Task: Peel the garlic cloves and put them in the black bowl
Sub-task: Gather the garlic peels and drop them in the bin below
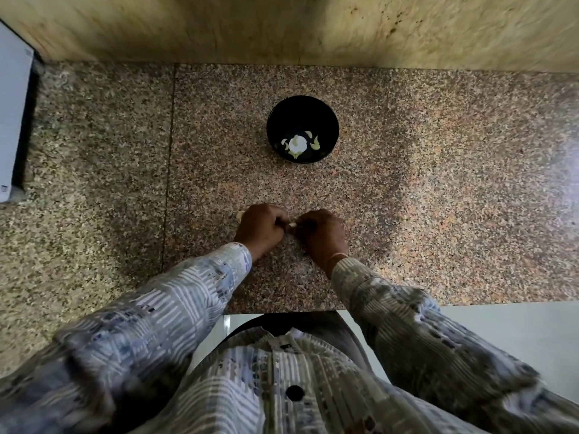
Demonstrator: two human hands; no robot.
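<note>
— Where is the garlic clove?

— The garlic clove [293,225] is between the two hands, over the counter [423,183], nearer to its front edge than to its back edge. Only a small pale bit shows; the fingers hide the rest.

— How do the hands hold it?

— The left hand [261,228] has its fingers curled and pinches the clove from the left. The right hand [322,234] is curled too and pinches it from the other side. The knuckles of both hands almost touch.

— And the black bowl?

— The black bowl [275,120] stands upright farther back, straight beyond the hands and well apart from them, toward the back edge. Some peeled cloves [300,144] lie on its bottom.

— Anything else near the hands?

— A pale piece [240,215] shows just beside the left hand, on its outer side. It is possibly garlic skin, but it is too small to tell.

— What is around?

— A stone wall [282,26] rises behind the back edge. A white box [12,120] stands at the left edge. Both arms wear patterned sleeves [175,302], and a thin band [340,255] sits on the right wrist.
</note>
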